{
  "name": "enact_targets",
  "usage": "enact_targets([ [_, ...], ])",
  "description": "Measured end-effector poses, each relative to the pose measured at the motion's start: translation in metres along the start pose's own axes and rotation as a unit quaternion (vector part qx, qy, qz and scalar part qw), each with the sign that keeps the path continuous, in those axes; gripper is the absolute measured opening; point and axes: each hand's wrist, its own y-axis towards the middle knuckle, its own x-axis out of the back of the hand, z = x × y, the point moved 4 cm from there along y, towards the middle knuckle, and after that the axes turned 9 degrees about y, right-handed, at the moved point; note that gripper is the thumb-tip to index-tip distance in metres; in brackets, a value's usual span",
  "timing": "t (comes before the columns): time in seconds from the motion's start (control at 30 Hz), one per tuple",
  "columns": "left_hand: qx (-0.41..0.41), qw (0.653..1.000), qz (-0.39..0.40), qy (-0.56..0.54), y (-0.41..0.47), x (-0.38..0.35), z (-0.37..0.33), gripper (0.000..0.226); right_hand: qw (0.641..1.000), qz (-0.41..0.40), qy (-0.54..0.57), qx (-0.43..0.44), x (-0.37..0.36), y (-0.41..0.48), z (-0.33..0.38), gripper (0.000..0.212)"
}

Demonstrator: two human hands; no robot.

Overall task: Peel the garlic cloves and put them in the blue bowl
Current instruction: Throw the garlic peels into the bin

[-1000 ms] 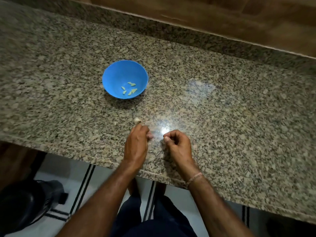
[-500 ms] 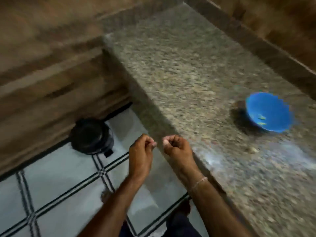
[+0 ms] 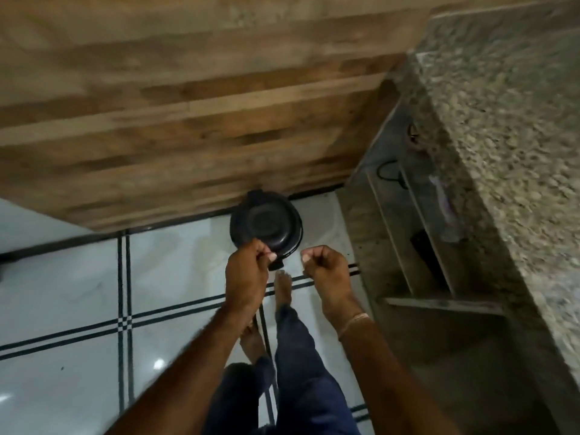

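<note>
**Probably taking garlic skins to the bin, between cloves**

The left hand (image 3: 248, 271) and right hand (image 3: 326, 271) are hovering with fingers curled tight; whether they are pinching scraps I cannot tell. Just beyond, the black bin (image 3: 266, 229) is sitting closed, so its lid needs opening next. Garlic cloves and blue bowl are showing nowhere, presumably up on the granite counter (image 3: 502, 152).

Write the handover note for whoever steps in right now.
Left hand: fingers curled, thumb on fingertips, by the black pedal bin; nothing visible in it.
Right hand: curled, nothing visible in it.
Blue bowl and garlic: out of view; the granite counter is to the right.
Done: cannot tell.
To do: likely return to the counter, peel any remaining cloves, put them in the bowl.
</note>
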Motion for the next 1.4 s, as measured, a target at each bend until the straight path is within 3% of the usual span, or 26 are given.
enact_targets([
  [0.23,0.081,0.997,0.003,-0.015,0.08,-0.006,0.066,0.022,0.996,-0.01,-0.076,-0.048,-0.067,0.102,-0.038,0.02],
  [0.37,0.189,0.981,0.046,-0.025,0.124,-0.048,0.125,0.016,0.99,-0.013,-0.088,-0.109,-0.086,0.164,-0.087,0.021],
  [0.5,0.34,0.928,0.122,-0.094,0.161,-0.121,0.185,0.02,0.98,-0.046,-0.048,-0.188,-0.09,0.223,-0.154,0.026],
  [0.57,0.401,0.901,0.112,-0.118,0.182,-0.151,0.205,0.024,0.972,-0.067,-0.013,-0.224,-0.094,0.253,-0.177,0.027],
  [0.67,0.448,0.878,0.083,-0.148,0.222,-0.2,0.235,0.017,0.965,-0.077,0.039,-0.249,-0.103,0.31,-0.208,0.018],
  [0.83,0.507,0.84,0.071,-0.18,0.254,-0.249,0.265,0.015,0.946,-0.113,0.062,-0.297,-0.107,0.368,-0.236,0.021],
  [0.9,0.492,0.849,0.055,-0.187,0.26,-0.252,0.259,0.015,0.94,-0.108,0.05,-0.319,-0.104,0.377,-0.235,0.022],
  [0.97,0.414,0.895,0.037,-0.161,0.265,-0.252,0.241,0.009,0.937,-0.097,0.048,-0.332,-0.105,0.378,-0.23,0.029],
  [1.03,0.298,0.942,0.081,-0.132,0.263,-0.261,0.222,0.033,0.926,-0.076,0.065,-0.365,-0.117,0.37,-0.22,0.01],
  [1.07,0.275,0.947,0.12,-0.114,0.259,-0.267,0.222,0.047,0.914,-0.064,0.092,-0.389,-0.125,0.365,-0.212,0.012],
  [1.13,0.291,0.942,0.157,-0.062,0.248,-0.274,0.238,0.076,0.894,-0.009,0.166,-0.417,-0.137,0.355,-0.197,0.04],
  [1.2,0.272,0.952,0.139,-0.029,0.243,-0.251,0.219,0.075,0.894,0.018,0.192,-0.405,-0.135,0.341,-0.182,0.046],
  [1.3,0.163,0.971,0.176,0.009,0.227,-0.215,0.165,0.057,0.895,0.013,0.219,-0.389,-0.122,0.31,-0.156,0.05],
  [1.4,0.254,0.945,0.202,0.033,0.208,-0.182,0.151,0.081,0.901,0.04,0.276,-0.333,-0.111,0.267,-0.104,0.044],
])
